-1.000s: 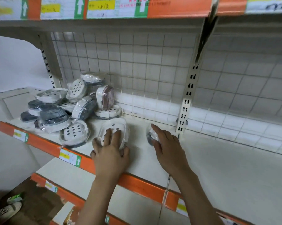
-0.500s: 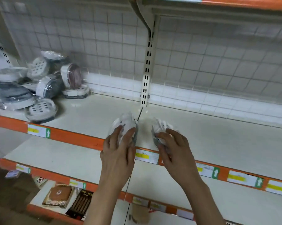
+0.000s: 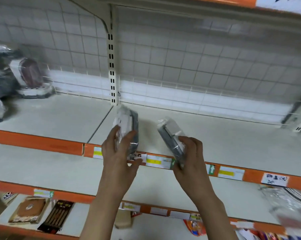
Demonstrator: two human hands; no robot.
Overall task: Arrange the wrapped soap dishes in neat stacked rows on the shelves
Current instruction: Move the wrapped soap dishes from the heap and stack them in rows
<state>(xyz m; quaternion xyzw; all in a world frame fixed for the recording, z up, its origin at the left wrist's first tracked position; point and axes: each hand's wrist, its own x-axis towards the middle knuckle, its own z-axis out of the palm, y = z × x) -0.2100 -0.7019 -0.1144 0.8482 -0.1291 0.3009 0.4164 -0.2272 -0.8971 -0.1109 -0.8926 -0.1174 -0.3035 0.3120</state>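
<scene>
My left hand (image 3: 117, 153) grips a wrapped white and grey soap dish (image 3: 127, 125), held on edge above the front of the white shelf (image 3: 224, 141). My right hand (image 3: 189, 156) grips a second wrapped grey and white soap dish (image 3: 170, 134), tilted to the left, a short gap away from the first. Both dishes hang just over the shelf's orange front strip (image 3: 40, 142). A loose pile of wrapped soap dishes (image 3: 20, 80) lies at the far left of the same shelf, blurred.
A slotted upright (image 3: 112, 66) and wire grid back (image 3: 198, 63) close the shelf behind. The shelf below (image 3: 59, 168) is white. The bottom shelf holds packaged goods (image 3: 28, 210); crinkled plastic packs (image 3: 288, 205) sit at the lower right.
Both hands lifted a dish each from beside the pile and carried them right, turning them on edge. The view swung right, so the pile slid to the left edge.
</scene>
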